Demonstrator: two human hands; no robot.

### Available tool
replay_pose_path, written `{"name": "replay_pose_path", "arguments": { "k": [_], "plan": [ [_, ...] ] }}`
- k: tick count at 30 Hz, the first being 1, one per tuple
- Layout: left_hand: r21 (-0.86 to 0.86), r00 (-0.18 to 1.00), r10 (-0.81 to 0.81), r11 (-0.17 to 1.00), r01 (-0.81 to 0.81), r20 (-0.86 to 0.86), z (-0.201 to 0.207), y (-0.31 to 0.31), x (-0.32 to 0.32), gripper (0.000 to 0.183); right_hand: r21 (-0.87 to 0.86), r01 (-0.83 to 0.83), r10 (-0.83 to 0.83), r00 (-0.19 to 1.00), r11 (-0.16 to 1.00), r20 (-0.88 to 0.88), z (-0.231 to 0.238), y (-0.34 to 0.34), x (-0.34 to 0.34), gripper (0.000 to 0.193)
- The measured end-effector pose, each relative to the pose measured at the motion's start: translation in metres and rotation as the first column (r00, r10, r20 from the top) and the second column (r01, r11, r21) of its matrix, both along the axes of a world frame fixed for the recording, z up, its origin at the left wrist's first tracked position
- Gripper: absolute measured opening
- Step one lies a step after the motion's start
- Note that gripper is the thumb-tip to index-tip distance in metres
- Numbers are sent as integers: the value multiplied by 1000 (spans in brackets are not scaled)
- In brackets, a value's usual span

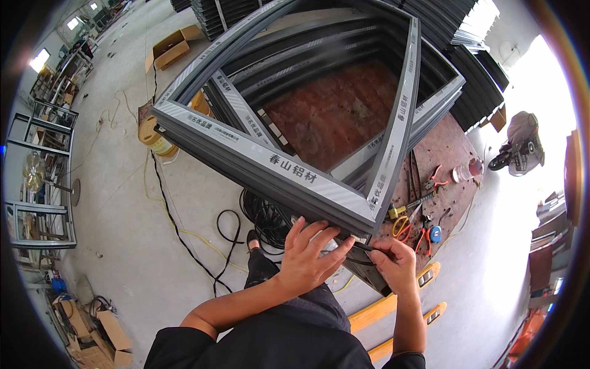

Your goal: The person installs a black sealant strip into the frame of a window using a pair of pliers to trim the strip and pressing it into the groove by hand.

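A grey aluminium window frame point(270, 157) covered in printed white film lies tilted over other stacked frames, its near corner towards me. My left hand point(313, 255) rests with fingers stretched along the outer side of the near edge, by the corner. Its index fingertip touches the end of a thin black rubber strip point(364, 246). My right hand point(395, 264) pinches that strip between thumb and fingers, just below the corner. A loose coil of similar black strip point(267, 218) hangs or lies under the frame; which one, I cannot tell.
The worn reddish table point(452, 147) carries yellow-handled scissors point(402, 226), red pliers point(424, 240), a blue tape measure point(436, 234) and a clear bottle point(468, 170). Yellow pallet-truck forks point(375, 313) lie below. Yellow buckets point(157, 136), an open carton point(172, 47) and cables point(175, 221) lie left.
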State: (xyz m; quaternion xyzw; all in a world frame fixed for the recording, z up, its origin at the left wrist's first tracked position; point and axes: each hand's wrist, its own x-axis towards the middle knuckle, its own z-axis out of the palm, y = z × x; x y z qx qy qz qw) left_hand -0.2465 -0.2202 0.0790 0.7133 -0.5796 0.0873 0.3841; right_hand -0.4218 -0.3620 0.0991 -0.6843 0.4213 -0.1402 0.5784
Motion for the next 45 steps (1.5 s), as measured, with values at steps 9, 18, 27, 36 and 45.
{"name": "replay_pose_path", "arguments": {
  "k": [9,18,27,36,45],
  "plan": [
    [-209,973,214,959,-193,84,60,1,113,25,-930,-180,316,946,321,-74,96,-99,89,14],
    [-223,970,102,973,-52,220,65,-33,179,15,-882,-468,524,765,53,-375,81,-146,165,39],
    [-261,974,-193,941,217,117,62,11,317,12,-915,-325,298,921,239,-249,80,-5,224,35],
    [-22,994,-112,993,112,6,67,-29,444,36,-908,-320,20,945,272,-327,75,28,333,46],
    [96,427,80,995,16,-901,-134,92,379,33,-887,-90,57,996,452,-72,92,57,316,10]
  ]
}}
